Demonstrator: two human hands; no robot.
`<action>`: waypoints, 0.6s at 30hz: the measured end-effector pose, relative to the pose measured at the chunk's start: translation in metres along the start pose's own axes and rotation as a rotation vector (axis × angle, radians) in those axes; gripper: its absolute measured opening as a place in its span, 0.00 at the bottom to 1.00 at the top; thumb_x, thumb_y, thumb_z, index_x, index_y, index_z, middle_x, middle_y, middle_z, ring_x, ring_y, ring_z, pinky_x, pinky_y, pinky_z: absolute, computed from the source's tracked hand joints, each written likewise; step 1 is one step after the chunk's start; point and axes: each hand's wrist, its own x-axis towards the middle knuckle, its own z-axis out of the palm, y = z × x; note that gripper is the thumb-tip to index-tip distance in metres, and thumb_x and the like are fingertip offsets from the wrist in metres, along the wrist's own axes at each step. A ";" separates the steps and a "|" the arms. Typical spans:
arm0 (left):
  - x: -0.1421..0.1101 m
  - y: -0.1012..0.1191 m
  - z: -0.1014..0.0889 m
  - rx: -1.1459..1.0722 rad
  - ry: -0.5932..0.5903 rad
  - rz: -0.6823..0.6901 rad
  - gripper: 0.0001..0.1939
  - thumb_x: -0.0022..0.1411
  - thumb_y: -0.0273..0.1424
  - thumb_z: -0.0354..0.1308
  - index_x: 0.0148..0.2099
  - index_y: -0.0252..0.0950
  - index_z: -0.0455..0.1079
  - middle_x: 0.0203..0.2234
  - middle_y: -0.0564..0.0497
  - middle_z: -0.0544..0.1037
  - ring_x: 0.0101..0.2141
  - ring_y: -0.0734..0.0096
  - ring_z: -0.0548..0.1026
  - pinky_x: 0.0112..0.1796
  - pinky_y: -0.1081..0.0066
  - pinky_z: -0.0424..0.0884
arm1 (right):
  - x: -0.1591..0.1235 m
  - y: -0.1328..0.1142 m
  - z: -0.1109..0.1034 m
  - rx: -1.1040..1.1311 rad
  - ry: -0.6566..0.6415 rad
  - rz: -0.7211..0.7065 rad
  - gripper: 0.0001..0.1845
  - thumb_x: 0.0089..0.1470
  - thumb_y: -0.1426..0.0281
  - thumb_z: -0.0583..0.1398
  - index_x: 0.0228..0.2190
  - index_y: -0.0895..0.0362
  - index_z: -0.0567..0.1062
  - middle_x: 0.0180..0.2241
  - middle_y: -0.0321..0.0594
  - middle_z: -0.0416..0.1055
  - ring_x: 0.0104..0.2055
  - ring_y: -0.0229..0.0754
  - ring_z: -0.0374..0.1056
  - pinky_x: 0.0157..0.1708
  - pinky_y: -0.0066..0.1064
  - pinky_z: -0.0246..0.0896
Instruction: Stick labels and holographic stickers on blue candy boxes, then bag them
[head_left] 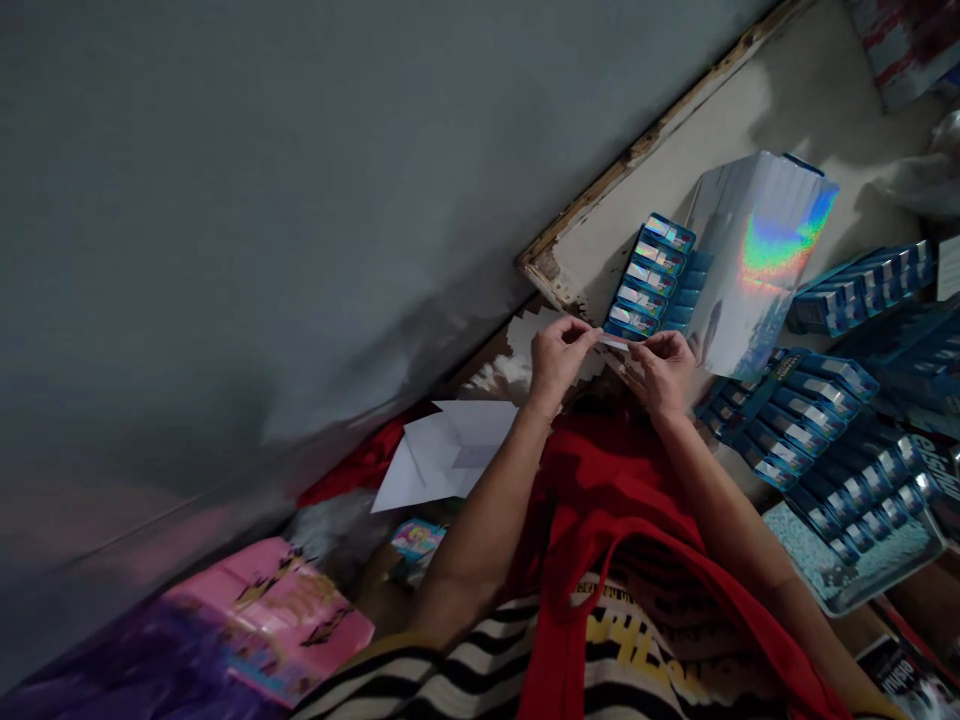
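A small white strip [615,342], perhaps paper or a sticker, is stretched between my two hands. My left hand [559,358] pinches its left end between thumb and fingertips. At the other end, my right hand [664,366] is closed in a similar pinch. Just beyond the fingertips stands a row of small blue boxes [651,275] with shiny silvery labels on top. To the right of that row, a large silvery holographic block or stack [754,265] rests on the pale tabletop [600,240].
More blue boxes [814,400] stand in rows on the right, some by a tray [844,605] with pale bits. The wall [262,220] fills the left. Below lie an open white box [427,460] and a pink package [277,600]. A red apron [615,470] covers my lap.
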 end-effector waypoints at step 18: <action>0.022 -0.013 0.004 -0.039 -0.034 -0.050 0.16 0.51 0.45 0.71 0.31 0.38 0.77 0.23 0.53 0.76 0.26 0.72 0.71 0.29 0.73 0.68 | 0.009 0.013 0.015 -0.252 0.072 -0.035 0.12 0.47 0.63 0.63 0.33 0.50 0.66 0.29 0.28 0.71 0.31 0.39 0.68 0.36 0.29 0.62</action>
